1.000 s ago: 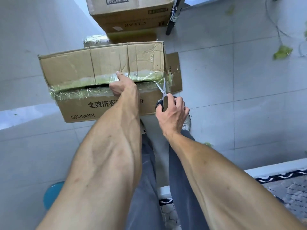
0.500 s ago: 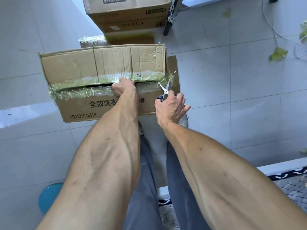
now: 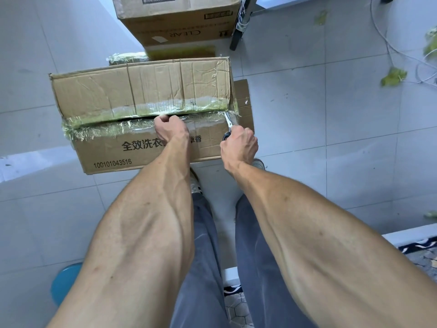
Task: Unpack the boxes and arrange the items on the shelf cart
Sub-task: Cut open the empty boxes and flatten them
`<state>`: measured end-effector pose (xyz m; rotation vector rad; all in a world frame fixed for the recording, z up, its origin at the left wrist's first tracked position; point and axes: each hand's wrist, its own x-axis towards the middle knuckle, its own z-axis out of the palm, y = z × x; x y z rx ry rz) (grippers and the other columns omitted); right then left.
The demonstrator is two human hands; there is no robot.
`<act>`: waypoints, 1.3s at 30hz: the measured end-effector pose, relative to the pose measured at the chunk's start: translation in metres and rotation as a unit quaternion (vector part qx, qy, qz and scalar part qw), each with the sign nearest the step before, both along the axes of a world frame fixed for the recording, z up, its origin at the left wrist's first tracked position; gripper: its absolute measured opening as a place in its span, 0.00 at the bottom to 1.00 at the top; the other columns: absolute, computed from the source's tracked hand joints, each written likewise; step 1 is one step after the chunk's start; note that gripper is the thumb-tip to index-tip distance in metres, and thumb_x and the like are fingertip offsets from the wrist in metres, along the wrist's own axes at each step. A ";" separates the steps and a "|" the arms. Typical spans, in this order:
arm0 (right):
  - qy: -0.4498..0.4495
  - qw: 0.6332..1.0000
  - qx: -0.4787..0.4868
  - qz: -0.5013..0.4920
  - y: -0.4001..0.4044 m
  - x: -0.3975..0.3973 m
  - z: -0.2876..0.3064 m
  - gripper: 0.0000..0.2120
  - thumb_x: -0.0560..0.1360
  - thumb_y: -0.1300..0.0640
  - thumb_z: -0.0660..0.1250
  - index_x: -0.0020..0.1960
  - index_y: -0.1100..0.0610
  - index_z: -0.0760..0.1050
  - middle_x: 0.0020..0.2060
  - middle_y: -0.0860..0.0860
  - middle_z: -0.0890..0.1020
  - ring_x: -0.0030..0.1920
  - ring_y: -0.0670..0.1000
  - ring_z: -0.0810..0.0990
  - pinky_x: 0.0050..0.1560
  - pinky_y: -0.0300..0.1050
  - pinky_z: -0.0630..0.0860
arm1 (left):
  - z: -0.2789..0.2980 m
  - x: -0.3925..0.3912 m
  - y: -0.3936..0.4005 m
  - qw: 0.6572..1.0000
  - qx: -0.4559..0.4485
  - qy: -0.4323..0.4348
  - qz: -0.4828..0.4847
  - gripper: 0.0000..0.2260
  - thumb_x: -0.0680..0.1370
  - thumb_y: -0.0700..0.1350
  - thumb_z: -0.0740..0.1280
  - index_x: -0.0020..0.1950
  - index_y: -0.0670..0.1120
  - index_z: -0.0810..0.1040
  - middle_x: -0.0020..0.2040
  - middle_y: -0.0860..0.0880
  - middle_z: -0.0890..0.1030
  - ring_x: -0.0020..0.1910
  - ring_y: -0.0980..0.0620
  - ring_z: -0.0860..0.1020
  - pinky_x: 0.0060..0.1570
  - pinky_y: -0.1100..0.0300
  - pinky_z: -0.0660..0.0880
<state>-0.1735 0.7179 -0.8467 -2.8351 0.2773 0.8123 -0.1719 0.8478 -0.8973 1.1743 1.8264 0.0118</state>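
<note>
A big cardboard box (image 3: 142, 91) sits on the gray tile floor (image 3: 331, 138), right in front of the person's legs (image 3: 203, 256). Shiny tape (image 3: 106, 129) runs along the near top edge of the box, and there is a dark gap in the seam there. The left hand (image 3: 171, 130) is at the middle of that seam, with its fingers curled tight onto the taped edge of the box. The right hand (image 3: 238, 145) is at the right corner of the box, with its fingers wrapped around the handles of a pair of scissors (image 3: 228, 124). The scissor blades point up into the tape at that corner; how far apart the blades are is too small to tell. A second cardboard box (image 3: 175, 22) sits farther away, just behind the first one. Some green scraps (image 3: 393, 76) lie on the floor off to the right. A round blue thing (image 3: 65, 282) shows at the lower left, partly hidden by the left arm.
</note>
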 end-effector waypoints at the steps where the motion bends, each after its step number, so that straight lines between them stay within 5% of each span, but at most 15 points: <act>1: -0.007 1.000 0.004 -0.015 0.002 0.001 -0.001 0.10 0.74 0.63 0.64 0.52 0.56 0.79 0.49 0.56 0.78 0.49 0.57 0.78 0.47 0.47 0.71 | 0.001 0.000 -0.002 0.999 -0.015 -0.033 0.029 0.12 0.75 0.31 0.55 0.46 0.47 0.72 0.42 0.45 0.76 0.34 0.50 0.71 0.33 0.60 0.69; 5: -0.041 0.998 -0.018 -0.037 0.011 0.006 -0.005 0.11 0.74 0.55 0.65 0.56 0.53 0.75 0.52 0.53 0.75 0.54 0.54 0.74 0.55 0.51 0.63 | 0.009 0.016 -0.010 0.985 -0.088 -0.108 0.101 0.13 0.76 0.30 0.55 0.48 0.44 0.76 0.35 0.43 0.80 0.26 0.50 0.74 0.22 0.65 0.67; 10: -0.059 0.998 -0.033 -0.015 0.006 0.007 -0.005 0.10 0.73 0.55 0.64 0.55 0.52 0.73 0.51 0.52 0.74 0.52 0.54 0.73 0.53 0.51 0.61 | 0.021 0.040 -0.019 0.979 -0.105 -0.091 0.149 0.09 0.69 0.30 0.61 0.30 0.40 0.74 0.29 0.44 0.75 0.27 0.48 0.73 0.23 0.65 0.61; 14: -0.076 0.996 -0.032 -0.024 0.004 0.010 -0.005 0.10 0.72 0.52 0.66 0.53 0.51 0.74 0.49 0.51 0.73 0.52 0.53 0.72 0.53 0.50 0.60 | 0.023 0.040 -0.023 0.972 -0.123 -0.116 0.160 0.08 0.70 0.30 0.66 0.33 0.41 0.75 0.33 0.44 0.78 0.28 0.51 0.73 0.23 0.65 0.65; 16: -0.083 0.996 -0.029 -0.030 0.009 0.015 -0.005 0.12 0.71 0.52 0.67 0.53 0.52 0.74 0.50 0.52 0.73 0.52 0.53 0.71 0.53 0.50 0.60 | 0.027 0.044 -0.023 0.975 -0.125 -0.127 0.136 0.04 0.72 0.34 0.70 0.41 0.41 0.77 0.40 0.43 0.79 0.34 0.50 0.73 0.32 0.63 0.69; 20: -0.081 0.996 -0.039 -0.020 0.016 0.027 -0.003 0.14 0.68 0.55 0.68 0.54 0.52 0.73 0.51 0.52 0.73 0.53 0.54 0.71 0.52 0.50 0.61 | 0.029 0.057 -0.030 0.982 -0.107 -0.116 0.101 0.11 0.74 0.41 0.72 0.54 0.41 0.75 0.45 0.45 0.78 0.42 0.49 0.74 0.48 0.55 0.72; 24: -0.042 0.999 -0.022 0.018 0.004 0.031 -0.003 0.13 0.72 0.58 0.70 0.55 0.55 0.75 0.53 0.54 0.74 0.55 0.55 0.73 0.54 0.49 0.67 | 0.030 0.061 -0.036 0.987 -0.086 -0.082 0.107 0.07 0.74 0.38 0.69 0.50 0.43 0.74 0.36 0.49 0.72 0.33 0.53 0.68 0.40 0.59 0.68; 30: -0.004 0.998 0.005 0.064 -0.011 0.020 0.000 0.05 0.73 0.61 0.68 0.49 0.59 0.78 0.45 0.58 0.81 0.47 0.59 0.80 0.41 0.45 0.70 | 0.024 0.047 -0.047 0.985 -0.093 -0.072 0.125 0.08 0.74 0.34 0.67 0.45 0.43 0.69 0.35 0.49 0.69 0.33 0.51 0.65 0.34 0.59 0.65; 35: -0.025 0.998 -0.002 0.054 -0.016 0.021 -0.008 0.13 0.72 0.53 0.66 0.56 0.54 0.74 0.51 0.55 0.75 0.52 0.56 0.75 0.56 0.52 0.65 | 0.022 0.043 -0.042 0.988 -0.091 -0.079 0.095 0.08 0.74 0.34 0.67 0.43 0.44 0.69 0.39 0.45 0.74 0.36 0.50 0.69 0.39 0.60 0.68; 39: -0.020 0.999 -0.014 0.034 -0.006 0.036 -0.008 0.18 0.68 0.46 0.68 0.56 0.53 0.73 0.52 0.55 0.75 0.53 0.56 0.74 0.56 0.54 0.64 | 0.025 0.049 -0.040 0.989 -0.082 -0.078 0.094 0.09 0.73 0.34 0.66 0.42 0.45 0.68 0.37 0.46 0.72 0.35 0.50 0.68 0.36 0.60 0.67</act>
